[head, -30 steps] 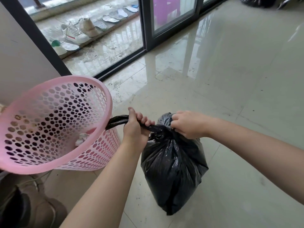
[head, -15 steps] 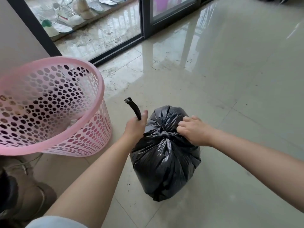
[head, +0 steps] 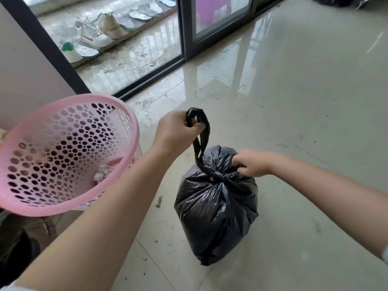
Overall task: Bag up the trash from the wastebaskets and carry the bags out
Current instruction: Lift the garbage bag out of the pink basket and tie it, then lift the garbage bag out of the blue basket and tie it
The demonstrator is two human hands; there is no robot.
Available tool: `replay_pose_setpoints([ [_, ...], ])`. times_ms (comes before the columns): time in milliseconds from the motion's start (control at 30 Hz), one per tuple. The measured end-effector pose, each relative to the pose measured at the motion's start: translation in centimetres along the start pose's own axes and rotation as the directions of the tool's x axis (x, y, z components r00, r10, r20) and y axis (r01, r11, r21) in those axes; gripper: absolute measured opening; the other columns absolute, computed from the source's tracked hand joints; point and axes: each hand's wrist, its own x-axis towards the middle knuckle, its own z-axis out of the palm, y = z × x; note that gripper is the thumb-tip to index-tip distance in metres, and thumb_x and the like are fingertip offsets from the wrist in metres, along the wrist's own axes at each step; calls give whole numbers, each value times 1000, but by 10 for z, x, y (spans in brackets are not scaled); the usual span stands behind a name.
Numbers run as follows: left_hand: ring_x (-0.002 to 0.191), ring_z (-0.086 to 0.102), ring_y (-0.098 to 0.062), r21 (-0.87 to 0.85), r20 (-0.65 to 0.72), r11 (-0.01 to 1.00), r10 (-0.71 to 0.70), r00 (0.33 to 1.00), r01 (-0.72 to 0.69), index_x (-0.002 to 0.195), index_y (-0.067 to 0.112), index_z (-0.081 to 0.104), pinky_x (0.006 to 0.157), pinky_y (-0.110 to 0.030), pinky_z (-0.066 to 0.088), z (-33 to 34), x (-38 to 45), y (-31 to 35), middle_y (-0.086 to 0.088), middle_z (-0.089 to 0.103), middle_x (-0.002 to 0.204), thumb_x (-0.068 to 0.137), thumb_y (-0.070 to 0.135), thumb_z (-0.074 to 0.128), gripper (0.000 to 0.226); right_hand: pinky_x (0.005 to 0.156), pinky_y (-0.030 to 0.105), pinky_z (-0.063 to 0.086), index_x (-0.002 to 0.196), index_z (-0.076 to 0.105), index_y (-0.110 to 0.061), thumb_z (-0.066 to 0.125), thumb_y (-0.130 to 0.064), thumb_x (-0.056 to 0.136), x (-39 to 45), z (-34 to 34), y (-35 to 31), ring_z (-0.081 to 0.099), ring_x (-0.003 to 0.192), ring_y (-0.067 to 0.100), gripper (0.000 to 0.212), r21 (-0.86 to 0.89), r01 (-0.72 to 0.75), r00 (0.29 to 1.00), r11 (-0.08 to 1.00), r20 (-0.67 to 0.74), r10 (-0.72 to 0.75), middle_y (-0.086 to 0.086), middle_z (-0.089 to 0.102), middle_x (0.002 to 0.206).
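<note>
A full black trash bag (head: 216, 208) stands on the tiled floor in front of me, its neck gathered into a knot. My left hand (head: 176, 131) grips one twisted black strip of the bag's top and holds it raised above the knot. Just right of the knot, my right hand (head: 252, 164) pinches the bunched plastic. A pink perforated wastebasket (head: 63, 154) sits tilted at the left, with a crumpled bit of white paper (head: 102, 172) inside.
A dark-framed sliding glass door (head: 186, 30) runs across the back, with shoes and insoles beyond it on a ledge. Another black bag (head: 331, 0) lies at the far top right. Small specks of debris dot the glossy floor near the bag. A beige wall (head: 25, 70) stands at left.
My left hand has lifted the twisted strip higher, up and away from the knot. My right hand has kept its hold at the bag's neck. The view has tilted up slightly.
</note>
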Motion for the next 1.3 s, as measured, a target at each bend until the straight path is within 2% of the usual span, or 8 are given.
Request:
replay_pose_setpoints([
  [200,58,44,-25,509,391,856,-135,910,-91,69,6,57,50,-25,34,-7,4,86,-10,47,59,79,5,58,10,97,40,44,124,49,-11,39,-18,91,-59,-73,3,49,119,28,35,103,-143,981,984,-116,155,11,53,131],
  [333,44,30,-15,684,507,679,-180,843,-266,51,8,37,39,-21,25,-11,1,156,-3,33,51,82,2,53,36,103,39,34,129,44,-15,40,-21,90,-125,-125,13,42,126,26,39,148,-262,932,954,-216,290,7,46,136],
  [433,46,31,-17,677,561,658,-171,810,-331,53,8,36,44,-25,30,-14,-10,221,-4,35,55,83,0,49,34,104,38,30,129,41,-14,43,-21,88,-189,-169,22,40,125,27,41,256,-343,864,904,-291,411,9,42,137],
  [567,70,46,-24,599,614,679,-50,788,-424,83,19,54,61,-26,37,-17,-30,338,-8,52,81,88,7,47,15,104,40,28,130,39,-12,44,-24,88,-291,-238,47,36,128,27,44,374,-443,783,815,-281,555,10,39,139],
  [767,85,59,-27,457,559,790,102,823,-408,100,7,66,69,-29,46,-3,-53,525,-12,70,99,87,14,51,21,106,38,26,132,36,-11,46,-26,88,-459,-334,127,33,130,25,48,474,-536,630,698,-326,705,8,37,141],
  [933,99,56,-31,469,493,707,287,821,-529,101,2,62,70,-34,44,35,-71,655,-14,62,106,91,18,48,23,107,37,25,132,37,-10,46,-27,88,-582,-383,193,30,132,25,48,539,-575,513,615,-348,785,10,37,141],
  [1133,107,52,-30,457,593,491,454,665,-742,103,0,61,82,-38,47,117,-86,804,-14,61,109,92,15,50,21,104,39,29,128,41,-8,47,-34,88,-700,-416,278,35,128,27,48,563,-641,351,521,-388,852,11,41,137],
  [1300,103,55,-32,360,667,443,493,558,-821,101,0,60,78,-38,47,217,-90,923,-16,61,108,93,19,49,24,104,40,29,129,40,-9,47,-40,88,-777,-421,377,35,129,26,52,582,-693,244,425,-365,899,11,39,139],
])
